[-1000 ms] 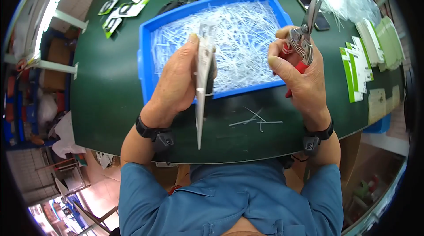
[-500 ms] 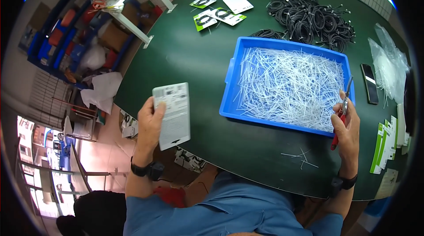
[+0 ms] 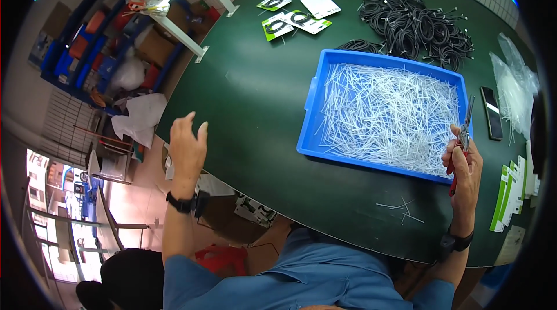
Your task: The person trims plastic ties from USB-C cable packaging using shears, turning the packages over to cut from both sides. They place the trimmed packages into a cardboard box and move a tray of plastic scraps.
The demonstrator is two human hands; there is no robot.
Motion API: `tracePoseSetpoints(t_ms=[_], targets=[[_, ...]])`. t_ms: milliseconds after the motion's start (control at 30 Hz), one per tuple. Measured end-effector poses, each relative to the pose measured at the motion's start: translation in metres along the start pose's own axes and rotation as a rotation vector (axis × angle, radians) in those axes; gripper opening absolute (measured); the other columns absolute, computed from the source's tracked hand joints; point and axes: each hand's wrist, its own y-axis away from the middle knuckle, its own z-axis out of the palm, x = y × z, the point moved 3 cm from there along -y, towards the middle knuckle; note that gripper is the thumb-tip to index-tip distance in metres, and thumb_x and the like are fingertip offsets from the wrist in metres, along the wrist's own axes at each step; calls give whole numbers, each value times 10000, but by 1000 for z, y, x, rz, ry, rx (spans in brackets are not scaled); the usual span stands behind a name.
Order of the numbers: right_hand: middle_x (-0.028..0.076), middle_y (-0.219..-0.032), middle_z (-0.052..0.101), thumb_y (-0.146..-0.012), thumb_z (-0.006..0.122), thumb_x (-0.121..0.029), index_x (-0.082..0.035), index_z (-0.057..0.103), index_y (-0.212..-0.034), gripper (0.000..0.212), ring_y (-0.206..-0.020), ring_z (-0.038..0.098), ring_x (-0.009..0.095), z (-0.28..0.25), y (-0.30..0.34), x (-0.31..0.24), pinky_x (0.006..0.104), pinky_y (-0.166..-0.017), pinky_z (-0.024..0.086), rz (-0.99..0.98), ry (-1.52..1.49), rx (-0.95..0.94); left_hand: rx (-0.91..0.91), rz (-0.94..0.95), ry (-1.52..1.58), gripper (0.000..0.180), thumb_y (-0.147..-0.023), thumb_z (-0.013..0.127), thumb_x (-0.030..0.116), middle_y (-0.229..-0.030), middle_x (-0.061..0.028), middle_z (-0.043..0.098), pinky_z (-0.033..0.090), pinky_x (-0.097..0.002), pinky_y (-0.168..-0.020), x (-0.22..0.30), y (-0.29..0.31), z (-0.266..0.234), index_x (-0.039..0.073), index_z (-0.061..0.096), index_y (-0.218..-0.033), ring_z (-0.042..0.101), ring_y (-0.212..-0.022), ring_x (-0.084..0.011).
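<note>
Fingers [image 3: 184,122] of the left hand [image 3: 188,150] are released and slightly curled, the thumb standing apart from them, above the table's left edge. Those of the right hand [image 3: 467,172] are wrapped around red-handled pliers [image 3: 463,137], whose metal nose points away from the body; whether its jaws stand apart is too small to tell. Nearest the body is a blue shirt [image 3: 348,275], and each wrist wears a black band with a small dark box. On the green table [image 3: 249,112], a few loose white strips [image 3: 402,208] lie crossed near the front edge. Beyond them sits a blue tray [image 3: 371,163], filled with a tangled layer of thin white strips [image 3: 389,118]; the right hand and the pliers overlap its near right corner in this view. Green-and-white cards [image 3: 506,198] overlap to the right of that hand. Farther up, a dark phone [image 3: 491,114] lies between the tray and a clear plastic bag [image 3: 513,86]. Behind the tray is a heap of coiled black cables [image 3: 415,28]; to its left lie several cards with black loops [image 3: 299,21] and, just beside them, a white card [image 3: 320,5].
</note>
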Motion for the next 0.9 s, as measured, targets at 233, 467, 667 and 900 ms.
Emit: tracePoseSetpoints(t_ms=[233, 467, 667, 900], targets=[[6, -909, 552, -960, 621, -216, 79, 528, -1433, 566, -779, 523, 75, -1, -2, -1, 223, -695, 422, -34, -16, -28, -16, 327, 54, 643, -852, 757, 127, -1319, -160, 526, 519, -450, -998, 52, -141, 143, 65, 467, -1422, 531, -1217, -384], [21, -946, 565, -887, 666, -34, 119, 515, -1417, 572, -817, 521, 68, -4, -5, 1, 198, -740, 448, 8, -116, -19, -139, 163, 187, 750, -831, 753, 183, -1453, -169, 462, 508, -460, -1034, 90, -228, 256, 83, 420, -1495, 473, -1315, -370], [29, -917, 565, -863, 671, -72, 115, 517, -1411, 599, -792, 525, 78, -2, -6, 0, 217, -727, 455, 32, -47, -49, -178, 276, 19, 690, -840, 706, 178, -1334, -163, 583, 518, -463, -1004, 84, -274, 303, 80, 455, -1475, 572, -1186, -397], [16, -883, 547, -869, 658, -133, 102, 512, -1441, 635, -761, 492, 70, 0, -7, -2, 203, -688, 415, 9, -9, -34, 14, 486, 91, 605, -799, 702, 74, -1101, -140, 694, 549, -445, -923, 80, -237, 257, 74, 549, -1384, 649, -1009, -368]])
